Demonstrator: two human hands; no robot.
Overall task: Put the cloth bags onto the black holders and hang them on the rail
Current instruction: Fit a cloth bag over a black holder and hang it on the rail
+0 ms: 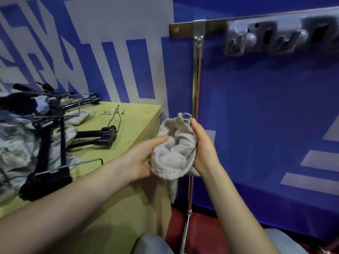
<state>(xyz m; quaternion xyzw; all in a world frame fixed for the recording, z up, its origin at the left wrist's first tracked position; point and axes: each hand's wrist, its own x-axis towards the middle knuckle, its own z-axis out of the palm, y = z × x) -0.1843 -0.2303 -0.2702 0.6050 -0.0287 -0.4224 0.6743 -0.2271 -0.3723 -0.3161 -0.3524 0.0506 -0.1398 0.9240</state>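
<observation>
The black holders [55,142] lie on the yellow-green table [135,118], off to the left, nearer the left hand [145,158]. Both hands hold one cloth bag [174,151] between them, the right hand [201,147] gripping its side. The rail [216,24] is high up on the right.

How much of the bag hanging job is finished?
Done: nothing hangs on the rail yet. In hand: both the left hand and right hand hold one cloth bag. Left: the black holders and more bags on the table.
</observation>
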